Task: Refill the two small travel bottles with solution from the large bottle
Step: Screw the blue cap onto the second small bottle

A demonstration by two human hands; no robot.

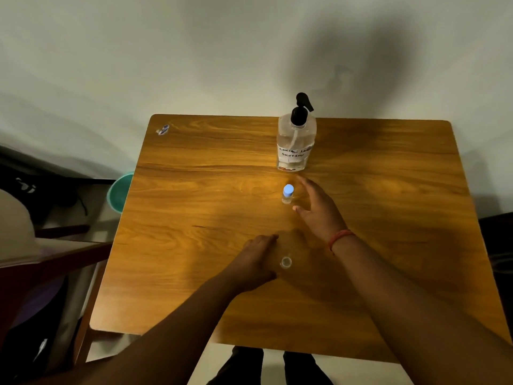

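A large clear pump bottle (296, 143) with a black pump and a handwritten label stands at the far middle of the wooden table (194, 207). In front of it stands a small clear travel bottle (288, 193) with a light blue cap. My right hand (319, 209) hovers just right of that bottle, fingers spread, not touching it. Nearer to me a second small clear bottle (286, 262), uncapped, stands upright. My left hand (256, 262) rests on the table just left of it, fingers relaxed; contact with the bottle is unclear.
A small sticker (163, 130) lies at the table's far left corner. A teal bucket (120, 193) sits on the floor beyond the left edge, next to a chair (55, 257). A wall rises right behind the table.
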